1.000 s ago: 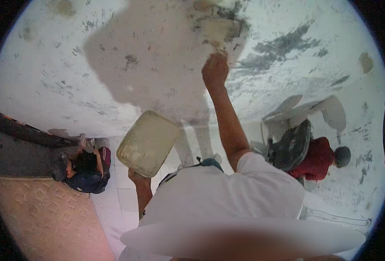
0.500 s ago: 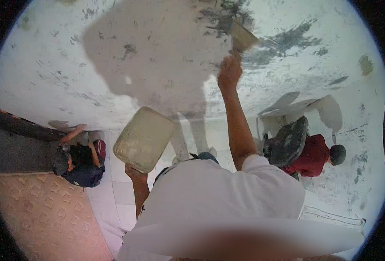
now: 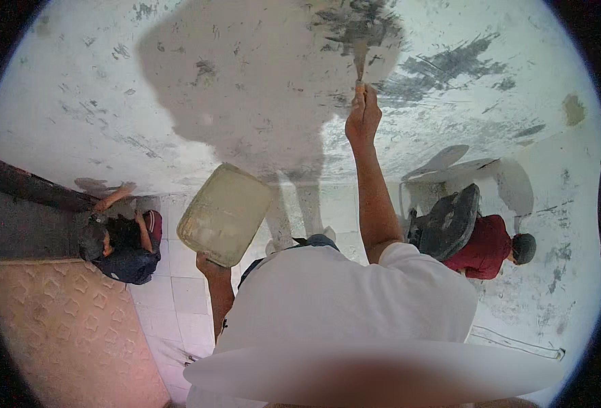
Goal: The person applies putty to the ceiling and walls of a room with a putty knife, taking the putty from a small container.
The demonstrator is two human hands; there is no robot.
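My right hand (image 3: pixel 363 115) is closed round the handle of a putty knife (image 3: pixel 360 62), my arm stretched out ahead. Its thin blade, seen nearly edge-on, is at a dark, rough patch (image 3: pixel 375 24) on the white wall; whether it touches there I cannot tell. Lower and to the left, my left hand (image 3: pixel 213 267) grips the near edge of a beige rectangular tray (image 3: pixel 224 216) with rounded corners. Pale smears mark the tray's surface. Most of the left fingers are hidden beneath it.
On the left, a person in dark clothes (image 3: pixel 127 255) crouches with an arm to the wall, beside a patterned tan mattress (image 3: pixel 69 326). To the right, a person in a maroon top (image 3: pixel 485 246) is near a dark chair (image 3: pixel 450 221). White tiles (image 3: pixel 178 299) cover the floor.
The putty knife has turned from showing its broad face to nearly edge-on. My right hand has shifted slightly down and right. The tray stays almost where it was.
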